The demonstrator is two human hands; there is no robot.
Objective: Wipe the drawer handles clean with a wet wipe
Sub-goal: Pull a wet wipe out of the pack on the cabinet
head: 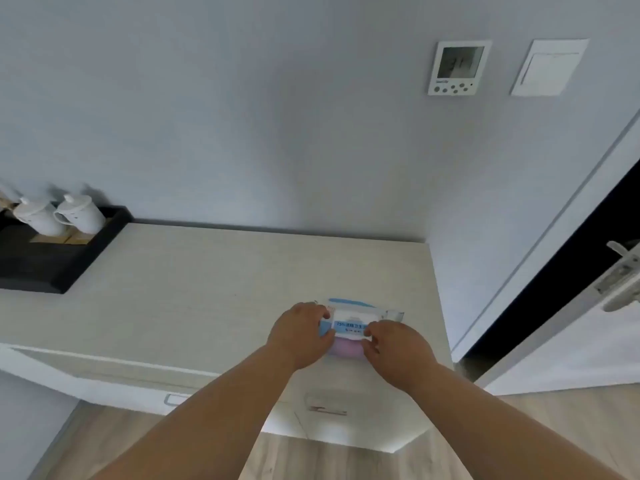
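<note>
Currently my left hand [300, 332] grips the left end of the soft, glossy wet wipe pack [353, 327], fingers curled over it. My right hand [394, 344] pinches its label flap. Pack lies flat near the pale woodgrain desk's [194, 289] front right corner. Rectangular metal drawer handle [173, 399] sits below the front edge.
</note>
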